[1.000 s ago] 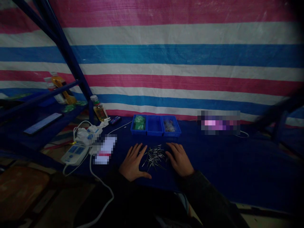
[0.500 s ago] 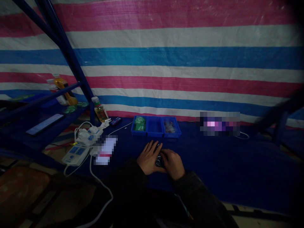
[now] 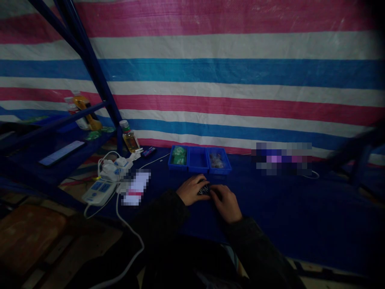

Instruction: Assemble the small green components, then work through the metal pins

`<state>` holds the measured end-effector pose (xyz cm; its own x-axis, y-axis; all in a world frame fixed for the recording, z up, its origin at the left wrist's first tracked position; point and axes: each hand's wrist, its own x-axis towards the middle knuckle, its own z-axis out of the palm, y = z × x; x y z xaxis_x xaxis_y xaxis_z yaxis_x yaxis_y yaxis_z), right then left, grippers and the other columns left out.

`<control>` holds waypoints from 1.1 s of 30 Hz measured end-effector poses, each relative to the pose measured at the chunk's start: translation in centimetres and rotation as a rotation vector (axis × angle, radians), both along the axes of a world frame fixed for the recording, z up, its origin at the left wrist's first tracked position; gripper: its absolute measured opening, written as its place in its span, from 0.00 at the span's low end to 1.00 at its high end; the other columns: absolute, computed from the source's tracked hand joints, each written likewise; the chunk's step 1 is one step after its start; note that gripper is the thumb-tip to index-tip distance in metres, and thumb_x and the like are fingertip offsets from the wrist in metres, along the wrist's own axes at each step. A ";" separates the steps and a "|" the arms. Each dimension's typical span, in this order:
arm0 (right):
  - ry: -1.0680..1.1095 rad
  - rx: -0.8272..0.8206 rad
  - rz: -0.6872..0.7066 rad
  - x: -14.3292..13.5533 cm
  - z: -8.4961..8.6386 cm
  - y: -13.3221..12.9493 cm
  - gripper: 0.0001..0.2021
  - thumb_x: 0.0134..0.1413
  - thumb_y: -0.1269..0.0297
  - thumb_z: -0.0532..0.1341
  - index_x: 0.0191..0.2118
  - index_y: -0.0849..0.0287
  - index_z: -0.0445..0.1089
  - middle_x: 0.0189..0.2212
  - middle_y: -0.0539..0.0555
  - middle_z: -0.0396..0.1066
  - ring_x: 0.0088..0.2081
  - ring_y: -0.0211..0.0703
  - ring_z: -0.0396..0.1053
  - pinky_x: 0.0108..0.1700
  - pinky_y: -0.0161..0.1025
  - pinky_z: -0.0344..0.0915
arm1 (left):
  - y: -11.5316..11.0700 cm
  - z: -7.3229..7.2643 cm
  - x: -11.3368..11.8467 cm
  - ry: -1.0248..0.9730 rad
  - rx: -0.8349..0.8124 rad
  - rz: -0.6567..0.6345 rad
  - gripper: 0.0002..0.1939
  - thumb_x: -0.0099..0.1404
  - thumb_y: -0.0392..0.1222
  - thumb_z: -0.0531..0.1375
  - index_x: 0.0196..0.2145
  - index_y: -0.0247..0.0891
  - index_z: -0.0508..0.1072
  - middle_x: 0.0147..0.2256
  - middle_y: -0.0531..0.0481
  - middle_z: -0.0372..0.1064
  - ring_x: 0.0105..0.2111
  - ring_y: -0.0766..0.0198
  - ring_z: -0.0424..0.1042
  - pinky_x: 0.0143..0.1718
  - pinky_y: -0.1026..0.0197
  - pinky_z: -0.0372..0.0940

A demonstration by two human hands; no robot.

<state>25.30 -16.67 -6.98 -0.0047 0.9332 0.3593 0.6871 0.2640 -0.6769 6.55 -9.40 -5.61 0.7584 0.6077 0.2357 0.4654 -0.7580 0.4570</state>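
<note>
Just before the blue tray row [image 3: 197,159], thin metal pins [image 3: 203,190] are lying between both hands; the left hand [image 3: 191,190] is curving around them, thumb and fingers apart; the right hand [image 3: 227,202] is bending close beside them, grip I can't tell. Behind the row, striped sheeting [image 3: 210,88] is hanging.

Single head-worn view, above near side of table [image 3: 288,216], facing forward and down across it to striped sheeting [image 3: 222,72] behind it.
</note>
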 end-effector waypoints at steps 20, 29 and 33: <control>-0.094 -0.166 0.051 3.0 -0.3 -2.1 0.09 0.60 0.63 0.59 0.41 0.54 0.76 0.35 0.55 0.74 0.40 0.51 0.71 0.44 0.45 0.67 | -2.8 0.9 -9.4 0.177 -0.055 0.234 0.55 0.54 0.69 0.65 0.71 0.48 0.48 0.71 0.40 0.46 0.71 0.40 0.43 0.68 0.35 0.43; -0.107 -0.166 0.105 3.0 -0.6 -1.6 0.08 0.61 0.62 0.59 0.37 0.55 0.76 0.35 0.55 0.73 0.40 0.50 0.71 0.44 0.44 0.66 | -1.6 0.6 -6.3 0.151 0.011 0.220 0.55 0.53 0.72 0.64 0.70 0.44 0.53 0.68 0.38 0.53 0.70 0.40 0.45 0.68 0.37 0.46; -0.130 -0.148 0.109 3.1 -0.7 -1.5 0.07 0.62 0.62 0.59 0.34 0.55 0.73 0.33 0.54 0.72 0.38 0.48 0.70 0.43 0.43 0.65 | -1.1 0.5 -5.4 0.112 0.030 0.218 0.55 0.51 0.71 0.66 0.69 0.43 0.57 0.65 0.37 0.56 0.69 0.39 0.47 0.68 0.38 0.48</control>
